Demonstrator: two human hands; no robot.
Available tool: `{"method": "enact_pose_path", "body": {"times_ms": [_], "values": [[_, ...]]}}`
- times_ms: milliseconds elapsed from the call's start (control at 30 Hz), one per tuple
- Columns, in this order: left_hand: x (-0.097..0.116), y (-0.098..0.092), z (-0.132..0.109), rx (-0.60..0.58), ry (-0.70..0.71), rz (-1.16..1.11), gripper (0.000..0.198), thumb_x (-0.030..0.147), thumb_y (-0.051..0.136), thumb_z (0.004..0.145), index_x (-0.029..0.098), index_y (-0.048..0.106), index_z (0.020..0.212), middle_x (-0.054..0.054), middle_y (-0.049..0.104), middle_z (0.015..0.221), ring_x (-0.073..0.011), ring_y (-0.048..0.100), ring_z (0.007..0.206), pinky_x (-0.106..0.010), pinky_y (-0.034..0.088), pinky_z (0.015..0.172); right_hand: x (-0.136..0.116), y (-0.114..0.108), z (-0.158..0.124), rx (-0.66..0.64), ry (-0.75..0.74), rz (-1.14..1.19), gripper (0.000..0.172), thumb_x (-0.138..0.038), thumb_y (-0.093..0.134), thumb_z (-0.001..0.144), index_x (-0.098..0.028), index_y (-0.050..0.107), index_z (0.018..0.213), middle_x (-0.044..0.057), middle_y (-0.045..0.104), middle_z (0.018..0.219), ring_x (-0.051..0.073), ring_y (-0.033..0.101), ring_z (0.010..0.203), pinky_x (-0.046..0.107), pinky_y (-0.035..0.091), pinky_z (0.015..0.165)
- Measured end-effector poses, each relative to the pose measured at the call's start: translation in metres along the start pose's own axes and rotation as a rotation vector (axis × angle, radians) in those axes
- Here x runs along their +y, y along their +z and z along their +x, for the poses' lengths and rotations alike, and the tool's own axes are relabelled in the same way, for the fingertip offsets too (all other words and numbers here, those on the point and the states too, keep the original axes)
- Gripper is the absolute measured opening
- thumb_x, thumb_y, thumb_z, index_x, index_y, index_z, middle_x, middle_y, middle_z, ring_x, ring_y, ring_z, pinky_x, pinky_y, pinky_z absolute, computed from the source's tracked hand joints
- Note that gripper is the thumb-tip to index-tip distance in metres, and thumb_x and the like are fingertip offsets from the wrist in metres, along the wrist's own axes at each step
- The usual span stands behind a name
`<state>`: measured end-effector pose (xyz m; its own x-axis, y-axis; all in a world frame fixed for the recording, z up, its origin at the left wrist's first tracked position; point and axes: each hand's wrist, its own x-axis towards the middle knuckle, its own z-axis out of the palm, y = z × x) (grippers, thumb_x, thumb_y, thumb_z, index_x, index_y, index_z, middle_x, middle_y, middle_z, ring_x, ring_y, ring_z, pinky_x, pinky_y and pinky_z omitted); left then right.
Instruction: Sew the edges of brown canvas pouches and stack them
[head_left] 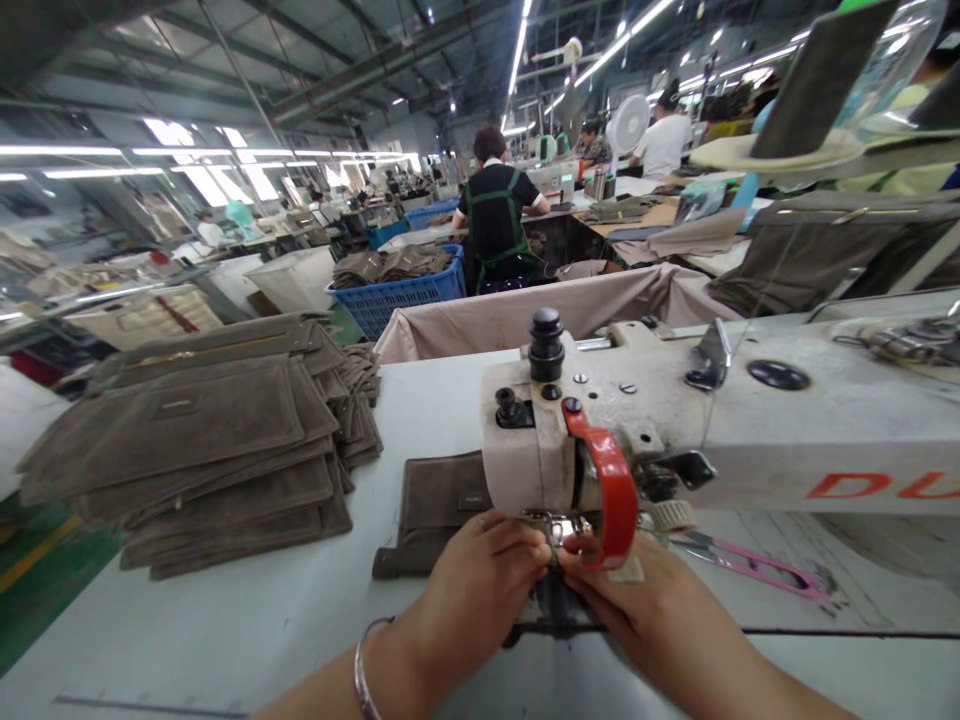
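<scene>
A white sewing machine (675,400) with a red guard (616,490) stands over a dark grey-brown fabric piece (435,490), which lies partly under its head. My left hand (480,575), a silver bangle on its wrist, pinches the fabric edge just left of the presser foot (562,530). Opposite it, my right hand (645,595) has its fingers closed at the same edge, close beside the foot. The guard and machine head partly cover the right fingertips. What lies directly under the needle is too small to make out.
Stacked sewn fabric panels (202,430) fill the table's left side. Pink-handled thread snips (765,570) lie right of my right hand. Behind the table are a pinkish cloth-lined bin (450,325), a blue basket (409,300) of fabric pieces and a seated co-worker (495,215).
</scene>
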<state>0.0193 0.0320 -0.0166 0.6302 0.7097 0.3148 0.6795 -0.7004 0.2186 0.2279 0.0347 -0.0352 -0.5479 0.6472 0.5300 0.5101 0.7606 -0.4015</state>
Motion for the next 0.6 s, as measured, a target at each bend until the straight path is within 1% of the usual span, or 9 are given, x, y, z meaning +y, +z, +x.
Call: {"method": "enact_pose_path", "body": {"times_ms": [100,167,233,333,433,600], "values": [[-0.004,0.0,0.005,-0.014,-0.025,-0.013,0.014,0.01,0.055,0.092,0.019,0.066,0.094,-0.001,0.073,0.097,-0.0164,0.067,0.096,-0.033,0.053,0.091,0.003,0.003,0.002,0.027,-0.027,-0.052,0.026,-0.007,0.05,0.09,-0.019,0.069,0.101,0.01,0.07,0.098,0.023,0.065,0.086,0.036,0.057,0.076],[-0.008,0.002,0.008,-0.023,-0.052,-0.046,0.015,0.01,0.055,0.091,0.02,0.066,0.095,0.0,0.073,0.095,-0.0167,0.067,0.094,-0.034,0.053,0.091,0.005,0.005,0.004,0.031,-0.004,-0.071,0.025,-0.008,0.048,0.091,-0.017,0.07,0.096,0.012,0.07,0.096,0.024,0.066,0.084,0.038,0.058,0.074],[-0.012,0.005,0.01,-0.014,-0.068,-0.065,0.017,0.011,0.053,0.092,0.021,0.067,0.094,0.0,0.073,0.093,-0.018,0.068,0.093,-0.036,0.054,0.091,0.007,0.006,0.005,0.02,0.023,-0.092,0.025,-0.01,0.046,0.092,-0.016,0.07,0.097,0.014,0.071,0.095,0.027,0.067,0.082,0.041,0.059,0.071],[-0.016,0.007,0.011,0.013,-0.089,-0.07,0.022,0.014,0.049,0.095,0.023,0.068,0.093,-0.001,0.073,0.092,-0.02,0.067,0.095,-0.04,0.055,0.09,0.008,0.008,0.005,-0.011,0.042,-0.115,0.026,-0.012,0.045,0.093,-0.015,0.071,0.1,0.016,0.07,0.098,0.03,0.067,0.085,0.045,0.059,0.072],[-0.017,0.008,0.01,0.032,-0.107,-0.081,0.022,0.016,0.049,0.095,0.024,0.07,0.094,-0.001,0.073,0.092,-0.0211,0.067,0.095,-0.041,0.056,0.089,0.008,0.008,0.006,-0.023,0.048,-0.114,0.026,-0.011,0.046,0.093,-0.017,0.071,0.099,0.014,0.071,0.098,0.029,0.067,0.087,0.043,0.059,0.073],[-0.019,0.008,0.009,0.039,-0.126,-0.099,0.016,0.018,0.056,0.092,0.024,0.071,0.092,0.0,0.073,0.093,-0.0208,0.066,0.095,-0.04,0.054,0.091,0.008,0.007,0.008,-0.034,0.051,-0.119,0.025,-0.011,0.048,0.092,-0.018,0.07,0.102,0.012,0.071,0.101,0.026,0.067,0.088,0.039,0.058,0.074]]}}
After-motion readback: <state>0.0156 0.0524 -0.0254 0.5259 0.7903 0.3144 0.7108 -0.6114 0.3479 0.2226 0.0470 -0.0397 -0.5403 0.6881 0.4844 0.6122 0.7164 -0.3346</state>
